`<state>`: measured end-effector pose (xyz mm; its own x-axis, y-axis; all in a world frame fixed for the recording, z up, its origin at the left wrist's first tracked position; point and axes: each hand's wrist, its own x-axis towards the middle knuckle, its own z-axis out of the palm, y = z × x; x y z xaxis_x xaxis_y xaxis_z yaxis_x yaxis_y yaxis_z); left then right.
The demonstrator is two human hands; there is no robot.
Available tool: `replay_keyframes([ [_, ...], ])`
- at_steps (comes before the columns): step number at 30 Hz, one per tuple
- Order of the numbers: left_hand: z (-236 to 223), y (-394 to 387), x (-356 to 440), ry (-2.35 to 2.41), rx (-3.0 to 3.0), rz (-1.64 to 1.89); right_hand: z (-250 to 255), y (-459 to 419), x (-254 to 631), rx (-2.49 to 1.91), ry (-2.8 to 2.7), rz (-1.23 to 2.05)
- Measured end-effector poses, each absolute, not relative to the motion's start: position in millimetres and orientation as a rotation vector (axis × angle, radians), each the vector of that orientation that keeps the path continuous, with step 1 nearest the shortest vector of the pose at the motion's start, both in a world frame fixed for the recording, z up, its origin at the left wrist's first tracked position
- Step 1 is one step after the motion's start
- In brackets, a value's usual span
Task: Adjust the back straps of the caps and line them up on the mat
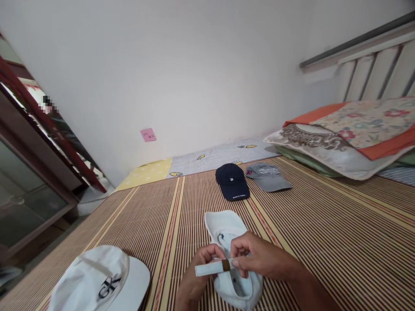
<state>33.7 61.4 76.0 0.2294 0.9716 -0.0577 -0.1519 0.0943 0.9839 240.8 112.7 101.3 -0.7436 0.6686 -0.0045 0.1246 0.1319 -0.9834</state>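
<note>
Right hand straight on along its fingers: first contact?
Likely the left hand, just past the strap of the pale blue cap at the right hand's fingertips; depth unclear.

A single camera is looking out from the person's head, facing forward and down across the mat [181, 224] toward the wall [194, 77] at twelve o'clock. It is hanging close over the left hand [203, 261], right hand [256, 255] and blue cap [227, 223] at six o'clock. Its lower edge is cropping the white cap [92, 278] between seven and eight. Farther off, it is taking in the door frame [70, 149] at nine and the pillow [324, 150] at three.
</note>
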Motion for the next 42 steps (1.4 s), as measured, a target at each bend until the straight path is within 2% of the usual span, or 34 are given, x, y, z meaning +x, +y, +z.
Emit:
replay_keyframes([
  [13,71.2,57.4,13.0,0.952,1.024,1.174,109.6,111.5,245.6,-0.800,-1.974,1.654],
  [20,80.6,55.3,0.8,1.031,1.293,0.928,108.1,111.8,243.7,-0.766,-1.962,1.705],
  [31,112.7,45.6,13.7,1.309,1.509,0.898,109.5,112.9,248.0,-0.773,-1.978,1.611],
  [39,100.3,51.1,24.2,1.216,1.420,0.815,100.3,123.9,260.8,-0.869,-2.006,1.483],
  [42,96.9,51.2,21.3,1.166,1.395,0.824,97.3,125.5,267.3,-0.845,-2.040,1.542],
])
